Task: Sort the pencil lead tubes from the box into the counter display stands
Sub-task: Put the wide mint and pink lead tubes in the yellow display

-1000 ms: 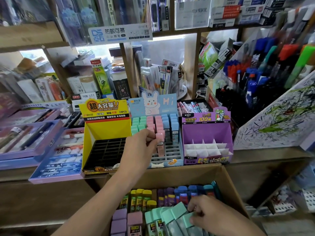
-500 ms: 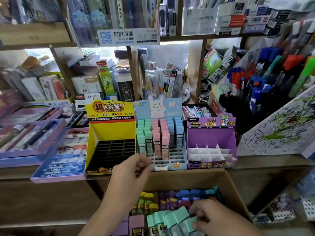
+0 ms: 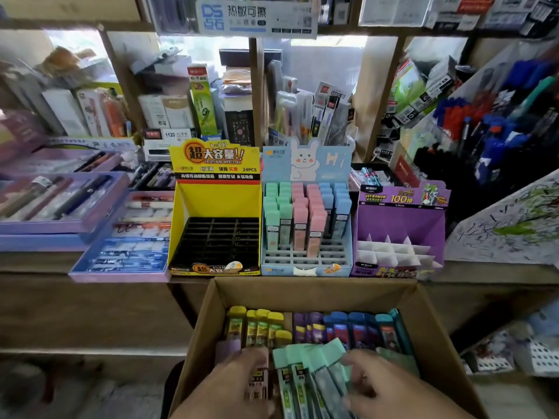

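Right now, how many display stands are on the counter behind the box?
3: the empty yellow stand at left, the blue rabbit stand in the middle, the purple stand at right.

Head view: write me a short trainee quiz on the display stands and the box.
1. True or false: the yellow stand has an empty black grid.
2. Which cap colour is missing from the blue stand? A mint, B pink, C yellow.
3. Fill in: the left hand and right hand are both inside the cardboard ___.
Key: 1 true; 2 C; 3 box.
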